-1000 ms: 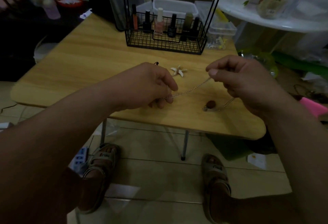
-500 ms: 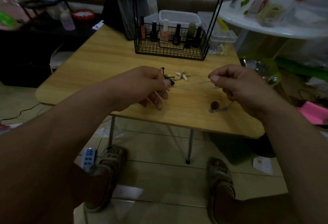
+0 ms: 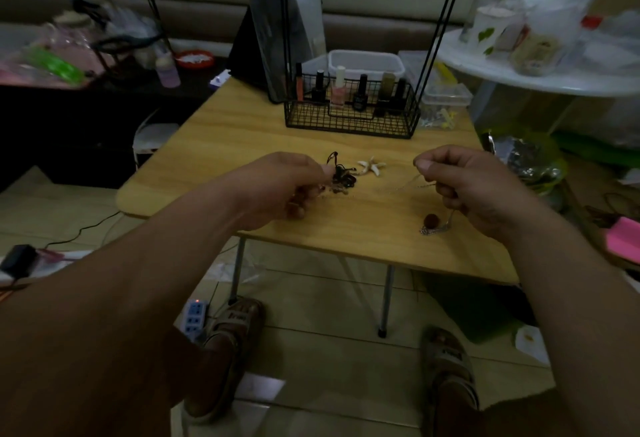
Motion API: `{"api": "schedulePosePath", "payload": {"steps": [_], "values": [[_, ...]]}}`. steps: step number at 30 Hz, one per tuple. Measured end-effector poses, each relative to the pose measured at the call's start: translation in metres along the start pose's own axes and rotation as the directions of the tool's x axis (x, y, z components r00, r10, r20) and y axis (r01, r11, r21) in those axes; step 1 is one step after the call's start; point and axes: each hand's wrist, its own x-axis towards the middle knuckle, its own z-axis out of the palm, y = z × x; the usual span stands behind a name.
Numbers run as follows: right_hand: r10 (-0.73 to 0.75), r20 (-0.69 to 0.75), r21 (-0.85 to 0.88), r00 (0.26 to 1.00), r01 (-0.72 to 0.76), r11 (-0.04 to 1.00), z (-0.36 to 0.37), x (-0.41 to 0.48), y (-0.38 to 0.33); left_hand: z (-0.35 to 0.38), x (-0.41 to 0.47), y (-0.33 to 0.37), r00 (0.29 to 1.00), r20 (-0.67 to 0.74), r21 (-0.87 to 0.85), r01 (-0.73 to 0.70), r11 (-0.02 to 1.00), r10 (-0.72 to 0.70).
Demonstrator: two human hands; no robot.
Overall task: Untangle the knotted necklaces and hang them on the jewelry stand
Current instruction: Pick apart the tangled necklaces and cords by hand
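A dark knotted bundle of cord necklaces [image 3: 341, 176] lies mid-table, and my left hand [image 3: 287, 184] pinches at its left side. A white starfish pendant [image 3: 371, 166] lies just right of the bundle. My right hand [image 3: 464, 183] pinches a thin silver chain [image 3: 403, 187] that runs loosely left across the wood. The chain's other part hangs from under that hand down to a brown bead pendant [image 3: 431, 220] on the table. The black wire jewelry stand [image 3: 349, 114] rises at the back of the table, its hooks at the frame's top.
The small wooden table [image 3: 214, 145] has nail polish bottles [image 3: 337, 90] in the stand's basket and clear plastic boxes [image 3: 446, 97] behind. A white round table [image 3: 540, 79] with clutter stands right. A power strip [image 3: 195, 317] and my sandalled feet are on the tiled floor.
The chain was taut between both hands and has gone slack. My left hand has shifted from the chain to the dark cord bundle. The camera has tilted up, showing the stand's hooks.
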Motion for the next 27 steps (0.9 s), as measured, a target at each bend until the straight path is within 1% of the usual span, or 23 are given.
{"api": "schedulePosePath", "payload": {"steps": [1,2,3,4,5,7,9,10,11,12,13,14,15,18,23,25,27], "values": [[0.001,0.008,0.005,1.0,-0.001,1.0,-0.001,0.0,0.0,-0.002,-0.002,0.0,0.999,-0.041,0.18,-0.017,0.984,0.025],[0.006,0.019,0.005,1.0,-0.006,1.0,-0.002,0.0,0.0,-0.003,-0.004,0.0,0.994,-0.088,0.362,-0.03,0.931,0.066],[0.014,0.035,-0.003,0.999,-0.014,1.0,-0.004,-0.001,0.0,-0.003,-0.007,0.0,0.982,-0.14,0.503,-0.038,0.863,0.125],[0.025,0.053,-0.019,0.998,-0.024,1.0,-0.005,-0.001,0.0,0.0,-0.009,0.001,0.962,-0.193,0.575,-0.049,0.817,0.193],[0.033,0.073,-0.044,0.997,-0.03,0.999,-0.006,-0.002,0.001,0.002,-0.012,0.002,0.933,-0.246,0.575,-0.077,0.814,0.262],[0.044,0.11,-0.088,0.993,-0.034,0.996,-0.007,-0.004,0.001,0.003,-0.012,0.0,0.876,-0.35,0.461,-0.148,0.875,0.332],[0.062,0.133,-0.096,0.989,-0.049,0.994,-0.006,-0.006,0.001,-0.001,-0.008,0.001,0.838,-0.451,0.252,-0.21,0.945,0.306],[0.075,0.139,-0.091,0.988,-0.062,0.994,-0.006,-0.007,0.001,-0.004,-0.004,0.001,0.837,-0.48,0.109,-0.241,0.964,0.263],[0.089,0.144,-0.086,0.986,-0.077,0.993,-0.005,-0.007,0.0,-0.008,0.0,0.002,0.852,-0.482,-0.06,-0.265,0.962,0.205],[0.099,0.151,-0.083,0.984,-0.087,0.993,-0.005,-0.008,0.0,-0.011,0.003,0.002,0.877,-0.458,-0.232,-0.273,0.934,0.143],[0.105,0.158,-0.082,0.982,-0.093,0.992,-0.005,-0.008,0.0,-0.013,0.007,0.002,0.901,-0.425,-0.385,-0.264,0.884,0.084],[0.108,0.163,-0.086,0.981,-0.095,0.992,-0.005,-0.007,0.0,-0.015,0.009,0.001,0.918,-0.396,-0.492,-0.242,0.836,0.033],[0.112,0.164,-0.093,0.98,-0.098,0.991,-0.006,-0.007,0.0,-0.016,0.011,0.001,0.926,-0.377,-0.551,-0.221,0.805,-0.004],[0.126,0.172,-0.11,0.977,-0.108,0.988,-0.008,-0.005,-0.001,-0.026,0.016,0.0,0.93,-0.364,-0.622,-0.198,0.757,-0.057],[0.162,0.179,-0.133,0.97,-0.14,0.981,-0.015,-0.004,-0.001,-0.05,0.021,0.004,0.933,-0.353,-0.684,-0.207,0.699,-0.07],[0.183,0.202,-0.077,0.962,-0.171,0.982,-0.017,-0.003,-0.001,-0.055,0.022,0.004,0.934,-0.348,-0.694,-0.203,0.691,-0.075],[0.189,0.235,0.02,0.954,-0.199,0.98,-0.02,-0.002,-0.001,-0.054,0.021,0.004,0.934,-0.347,-0.697,-0.198,0.689,-0.082]]}}
